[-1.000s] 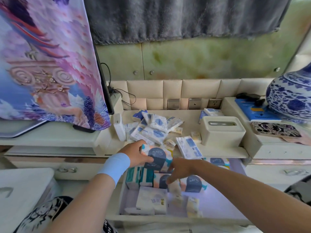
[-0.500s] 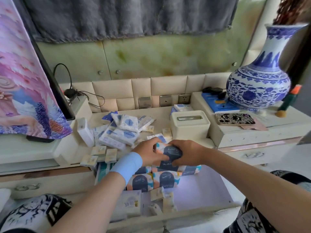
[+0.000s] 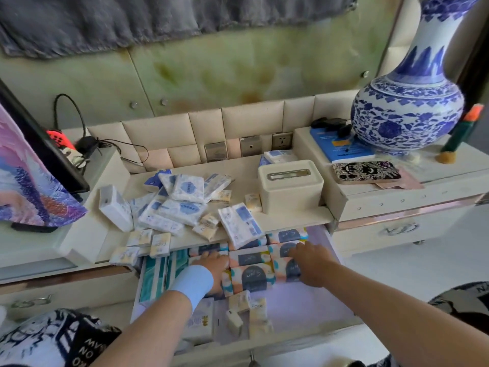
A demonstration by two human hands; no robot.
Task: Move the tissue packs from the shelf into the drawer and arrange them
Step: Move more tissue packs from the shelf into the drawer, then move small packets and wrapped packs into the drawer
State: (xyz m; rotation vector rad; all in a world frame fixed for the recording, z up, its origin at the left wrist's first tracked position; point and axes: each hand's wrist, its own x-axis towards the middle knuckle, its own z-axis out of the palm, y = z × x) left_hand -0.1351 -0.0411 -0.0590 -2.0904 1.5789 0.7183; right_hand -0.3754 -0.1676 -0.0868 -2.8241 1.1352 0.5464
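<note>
As the drawer [image 3: 317, 300] stands: patterned packs [image 3: 250, 279] lie in rows at its back, small ones [image 3: 239, 304] loose at six o'clock.
Left hand [image 3: 211, 264]: flat, pressing the row.
Right hand [image 3: 309, 263]: fingers spread on a pack, gripping nothing.
Left to do: shelf pile [image 3: 182, 205], eleven o'clock, looks untouched; most remains, I reckon.
Room: cream shelf [image 3: 238, 165], vase [image 3: 407, 112] at two o'clock.

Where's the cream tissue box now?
Head view: the cream tissue box stands at the right end of the shelf, just left of the raised ledge holding the patterned phone and blue-and-white vase.
</note>
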